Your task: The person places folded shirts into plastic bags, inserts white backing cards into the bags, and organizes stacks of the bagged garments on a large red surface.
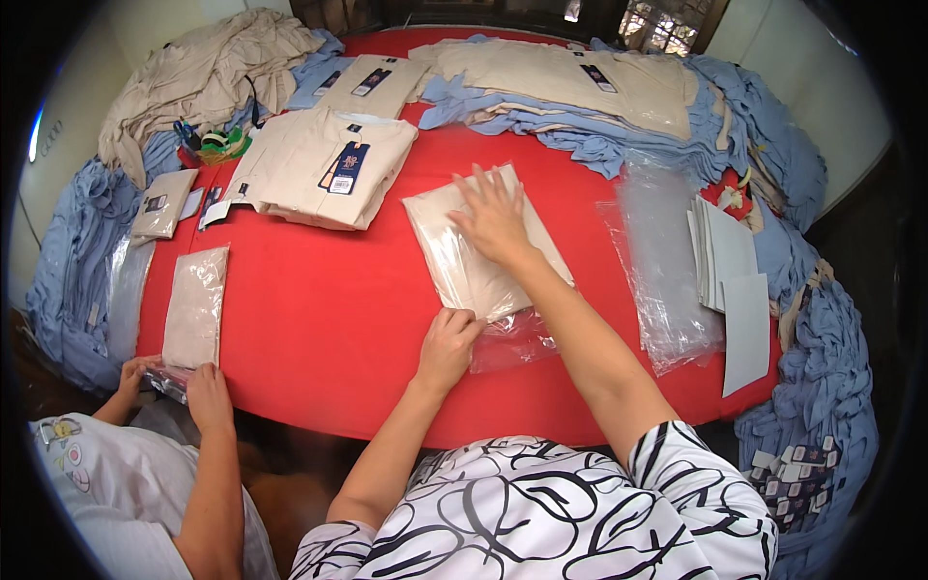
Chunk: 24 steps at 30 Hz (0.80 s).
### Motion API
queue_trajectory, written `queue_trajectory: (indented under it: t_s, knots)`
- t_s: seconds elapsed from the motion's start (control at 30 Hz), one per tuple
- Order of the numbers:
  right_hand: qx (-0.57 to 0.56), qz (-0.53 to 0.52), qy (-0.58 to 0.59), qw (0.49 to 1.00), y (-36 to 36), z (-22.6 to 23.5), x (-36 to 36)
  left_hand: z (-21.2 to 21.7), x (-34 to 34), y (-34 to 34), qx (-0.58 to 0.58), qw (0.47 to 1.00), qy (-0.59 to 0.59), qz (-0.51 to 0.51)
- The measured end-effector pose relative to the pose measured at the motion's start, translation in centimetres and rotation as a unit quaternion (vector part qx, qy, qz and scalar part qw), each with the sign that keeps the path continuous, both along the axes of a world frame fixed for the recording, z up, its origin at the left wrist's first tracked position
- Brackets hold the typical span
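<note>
A folded beige shirt in a clear plastic bag [459,261] lies on the red table in front of me. My right hand [495,217] rests flat on its upper part, fingers spread. At the bag's near left corner, my left hand [449,348] has its fingers closed on the plastic edge. The bag's loose, unfilled end [512,340] spreads out toward me, partly beneath my right forearm. To the left lie folded beige shirts [333,169] with a dark blue tag on top.
A co-worker's hands [208,391] hold another bagged shirt [195,304] at the left edge. Clear bags [662,261] and white card sheets [744,329] lie at right. Piles of beige [198,82] and blue shirts [807,377] ring the red table [319,329]. Loose tags [793,474] lie lower right.
</note>
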State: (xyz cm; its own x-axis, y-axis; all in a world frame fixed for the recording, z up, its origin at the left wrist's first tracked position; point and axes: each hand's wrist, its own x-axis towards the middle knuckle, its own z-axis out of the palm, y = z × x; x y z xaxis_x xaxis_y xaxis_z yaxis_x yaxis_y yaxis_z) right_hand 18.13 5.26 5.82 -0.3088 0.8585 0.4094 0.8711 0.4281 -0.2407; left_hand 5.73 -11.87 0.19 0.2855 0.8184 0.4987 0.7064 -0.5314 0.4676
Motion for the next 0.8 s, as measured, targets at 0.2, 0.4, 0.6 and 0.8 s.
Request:
queue_trajectory:
  t_s: [0.2,0.4,0.6,0.8]
  knots:
    - [-0.092,-0.019,-0.099,0.991,0.8,-2.4,-2.8,-0.5,-1.1,-1.9,-0.039,0.998,0.034,0.029]
    - [-0.126,-0.015,0.004,0.992,0.1,-1.0,1.0,0.0,-1.6,-2.7,-0.053,0.995,0.087,0.024]
    - [-0.101,-0.120,-0.027,0.987,-6.0,-4.6,6.9,0.8,-1.8,-1.6,-0.043,0.994,0.096,-0.031]
    - [-0.274,-0.013,0.156,0.949,-11.8,-0.1,8.2,1.0,-2.1,0.0,0.035,0.990,0.057,-0.120]
